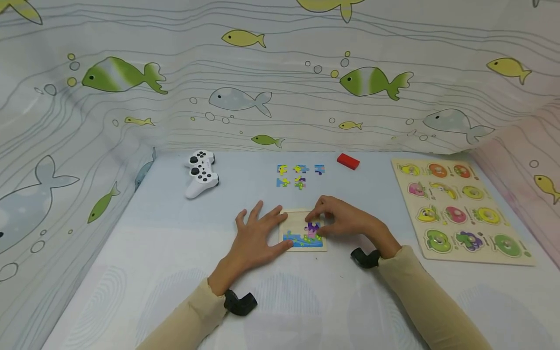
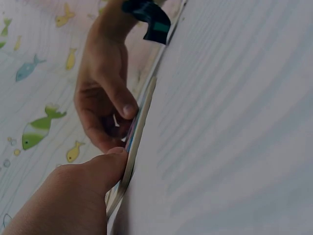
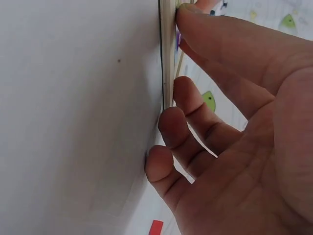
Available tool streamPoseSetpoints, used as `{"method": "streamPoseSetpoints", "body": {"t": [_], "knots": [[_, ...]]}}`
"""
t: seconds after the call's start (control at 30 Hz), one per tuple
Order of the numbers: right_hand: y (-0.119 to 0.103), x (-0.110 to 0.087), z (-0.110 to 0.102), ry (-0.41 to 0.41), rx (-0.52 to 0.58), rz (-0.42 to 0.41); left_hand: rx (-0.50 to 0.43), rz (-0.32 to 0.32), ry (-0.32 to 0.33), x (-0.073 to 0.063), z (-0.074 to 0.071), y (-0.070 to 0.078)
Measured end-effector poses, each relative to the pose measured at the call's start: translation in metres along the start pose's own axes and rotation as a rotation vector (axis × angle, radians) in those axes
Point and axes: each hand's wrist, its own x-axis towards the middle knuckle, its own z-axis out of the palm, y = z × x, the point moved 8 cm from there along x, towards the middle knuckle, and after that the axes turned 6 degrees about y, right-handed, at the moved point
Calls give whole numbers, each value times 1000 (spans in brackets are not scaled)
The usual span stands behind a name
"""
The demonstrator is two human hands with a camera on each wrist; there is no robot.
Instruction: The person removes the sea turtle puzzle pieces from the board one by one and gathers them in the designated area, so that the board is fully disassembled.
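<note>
Jigsaw tray [image 1: 294,222] lies flat on the table [image 1: 280,311], between the fingertips of the two hands. The left hand [image 1: 255,239] has its fingers spread; its thumb touches the tray's near-left corner and a fingertip meets the far-left part of the rim. The right hand [image 1: 343,217] is bent over the opposite side, thumb at the tray's right edge and index finger curled inward. A purple piece [image 1: 312,227] shows between that thumb and index fingertip; whether they pinch it or merely press it cannot be told, as the hand covers the contact in both wrist views.

The blue bottom row [image 1: 302,241] is laid beside the left thumb. The upper-left area, just inside the left index fingertip, is bare wood. Five loose pieces [image 1: 299,183] lie beyond the fingertips of both hands.

Risks, in the inspector's judgement: the purple piece may ride up on its neighbours if pressed before its tabs line up. A sideways push from the right index finger could spread the joined pieces, the bare area offering no backing. Should the left thumb lift, the light-looking tray may slide or turn. The right fingers may also hide a poor fit.
</note>
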Motion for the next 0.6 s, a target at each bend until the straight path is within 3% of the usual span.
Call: {"method": "streamPoseSetpoints", "body": {"t": [0.6], "knots": [[-3, -2, 2, -38, -5, 9, 8, 9, 2, -1, 0, 2]]}}
